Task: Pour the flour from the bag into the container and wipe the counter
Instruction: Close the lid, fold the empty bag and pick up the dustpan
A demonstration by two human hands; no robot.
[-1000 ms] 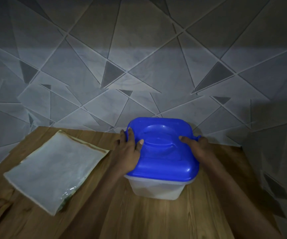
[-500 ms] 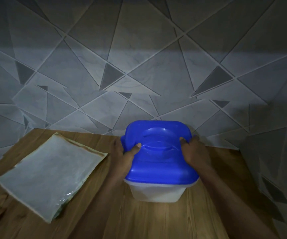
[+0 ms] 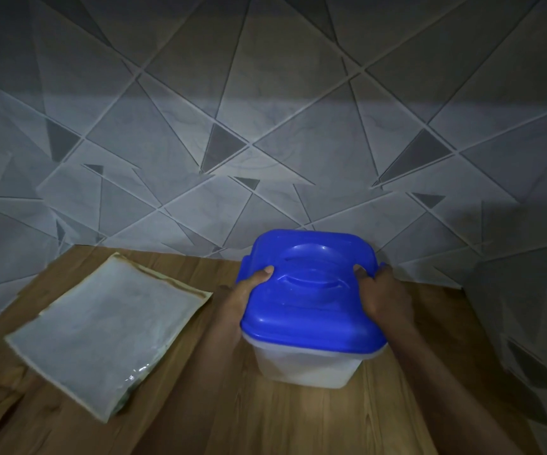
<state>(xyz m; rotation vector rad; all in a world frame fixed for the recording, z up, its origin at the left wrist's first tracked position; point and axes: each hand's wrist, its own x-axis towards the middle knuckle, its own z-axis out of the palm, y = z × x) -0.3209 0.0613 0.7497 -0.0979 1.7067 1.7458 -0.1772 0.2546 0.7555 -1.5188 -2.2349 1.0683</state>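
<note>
A translucent white container (image 3: 305, 366) with a blue lid (image 3: 308, 300) stands on the wooden counter (image 3: 265, 415), right of centre. My left hand (image 3: 242, 300) grips the lid's left edge, thumb on top. My right hand (image 3: 379, 297) grips the lid's right edge, thumb on top. The lid sits tilted on the container. A flat, pale bag of flour (image 3: 101, 330) with browned edges lies on the counter to the left, apart from both hands.
A grey wall with a triangle pattern (image 3: 265, 142) rises right behind the counter and wraps round at the right (image 3: 528, 323). The counter's left edge runs diagonally past the bag. The scene is dim.
Both hands have shifted their hold on the lid's sides, and the lid has tilted a little. The view has dropped slightly. The bag has not moved.
</note>
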